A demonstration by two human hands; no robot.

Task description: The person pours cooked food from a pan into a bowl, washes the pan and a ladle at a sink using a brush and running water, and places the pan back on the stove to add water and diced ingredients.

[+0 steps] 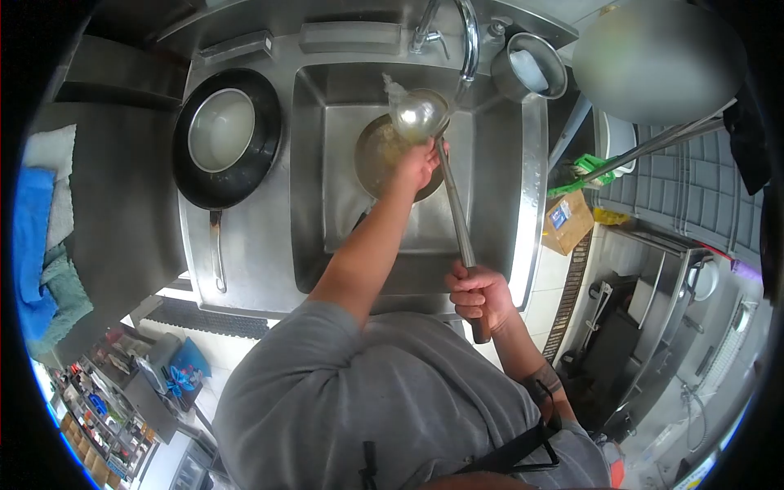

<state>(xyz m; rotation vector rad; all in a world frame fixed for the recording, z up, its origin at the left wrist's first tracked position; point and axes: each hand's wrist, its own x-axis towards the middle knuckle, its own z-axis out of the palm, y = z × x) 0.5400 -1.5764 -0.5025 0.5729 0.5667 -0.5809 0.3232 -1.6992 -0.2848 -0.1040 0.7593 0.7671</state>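
A long ladle [455, 208] slants across the sink [490, 188], its shiny round bowl turned up near the tap. My right hand [480, 296] is closed around the wooden grip at the lower end of its handle. Up by the bowl, the fingers of my left hand [418, 163] are curled at the ladle's neck. A whitish, translucent patch [394, 86] shows at the bowl's far edge; whether it is splashing water or a piece of material I cannot tell. Below the ladle, a round pan [371, 159] lies on the sink floor, partly hidden by my left forearm.
A curved tap [471, 41] rises behind the sink. Left of it, a black frying pan [188, 175] carries a pale round bowl [221, 131]. A metal pot [510, 80] stands at the back right corner. Cloths [37, 237] lie far left; a cardboard box [569, 224] is at right.
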